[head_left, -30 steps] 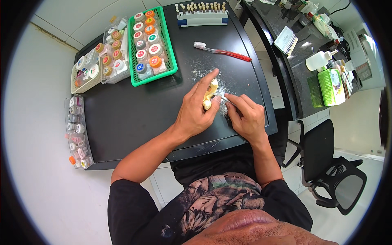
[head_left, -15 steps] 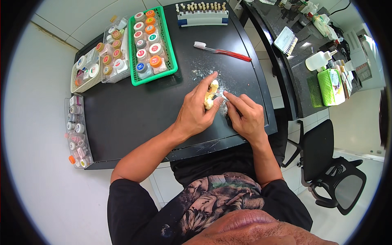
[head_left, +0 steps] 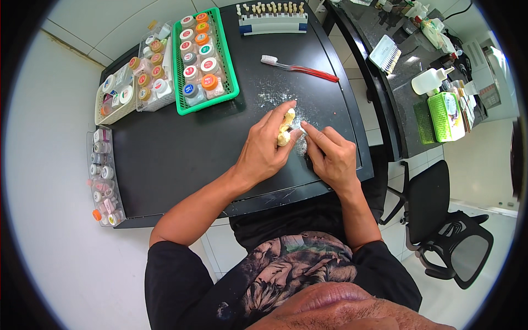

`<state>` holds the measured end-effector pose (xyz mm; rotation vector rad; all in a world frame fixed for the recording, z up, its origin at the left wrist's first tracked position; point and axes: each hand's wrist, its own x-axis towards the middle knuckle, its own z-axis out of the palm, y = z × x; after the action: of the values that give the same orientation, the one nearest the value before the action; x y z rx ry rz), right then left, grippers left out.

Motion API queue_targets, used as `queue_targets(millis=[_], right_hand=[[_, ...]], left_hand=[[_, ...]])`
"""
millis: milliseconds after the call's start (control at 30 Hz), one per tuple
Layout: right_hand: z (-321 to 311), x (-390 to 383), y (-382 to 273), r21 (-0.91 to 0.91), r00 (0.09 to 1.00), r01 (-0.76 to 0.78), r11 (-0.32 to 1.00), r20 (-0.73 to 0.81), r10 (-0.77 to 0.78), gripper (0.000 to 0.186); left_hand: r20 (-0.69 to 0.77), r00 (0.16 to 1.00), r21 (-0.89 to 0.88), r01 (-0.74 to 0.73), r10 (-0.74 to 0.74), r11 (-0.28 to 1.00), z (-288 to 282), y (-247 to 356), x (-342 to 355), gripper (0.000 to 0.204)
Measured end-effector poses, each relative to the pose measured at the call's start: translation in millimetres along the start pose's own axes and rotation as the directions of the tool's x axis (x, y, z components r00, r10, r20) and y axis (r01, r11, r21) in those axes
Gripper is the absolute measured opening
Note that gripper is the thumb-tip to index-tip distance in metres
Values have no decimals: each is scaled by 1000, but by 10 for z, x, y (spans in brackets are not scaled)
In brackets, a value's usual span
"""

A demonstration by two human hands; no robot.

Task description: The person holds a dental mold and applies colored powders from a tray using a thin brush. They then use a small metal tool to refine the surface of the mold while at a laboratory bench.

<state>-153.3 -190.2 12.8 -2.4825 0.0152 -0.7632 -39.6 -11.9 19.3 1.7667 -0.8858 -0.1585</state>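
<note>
My left hand [head_left: 260, 144] is closed around a small, pale yellow dental cast [head_left: 284, 135], with the index finger stretched along its far side. Close on the right, my right hand [head_left: 334, 160] pinches a small, whitish tool [head_left: 301, 130] against the cast, near my left thumb. The tool's exact kind is hidden by the fingers. White powder [head_left: 273, 98] lies scattered on the black tabletop beneath and beyond the hands. Farther off rests a toothbrush [head_left: 312, 71] with a red handle and white bristles.
A green basket [head_left: 235, 88] of capped jars stands at the far left, beside clear and cream trays [head_left: 132, 111] of more jars. A tooth shade guide [head_left: 273, 25] sits at the back. On the right are a second counter [head_left: 404, 104] and an office chair [head_left: 429, 192].
The cast has turned slightly in my left hand, and my left index fingertip has shifted a little nearer and to the right. My right hand stays almost in place at the cast.
</note>
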Motion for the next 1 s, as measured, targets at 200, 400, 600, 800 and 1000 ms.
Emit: queue_targets(millis=[200, 400, 600, 800, 1000], right_hand=[[-1, 2, -1, -4, 1000, 13, 1000, -19, -13, 40], [8, -3, 3, -23, 999, 30, 999, -25, -31, 41], [0, -3, -3, -32, 999, 33, 999, -29, -34, 40], [6, -4, 3, -38, 999, 33, 999, -31, -34, 39], [-2, -8, -2, -39, 999, 14, 999, -42, -16, 39]], left_hand=[[-14, 1000, 9, -7, 8, 1000, 7, 10, 5, 54], [-16, 1000, 8, -2, 2, 1000, 4, 13, 2, 54], [-18, 1000, 16, 10, -10, 1000, 12, 24, 4, 53], [-28, 1000, 16, 15, -14, 1000, 23, 18, 2, 52], [-18, 1000, 25, 20, -19, 999, 1, 34, 11, 53]])
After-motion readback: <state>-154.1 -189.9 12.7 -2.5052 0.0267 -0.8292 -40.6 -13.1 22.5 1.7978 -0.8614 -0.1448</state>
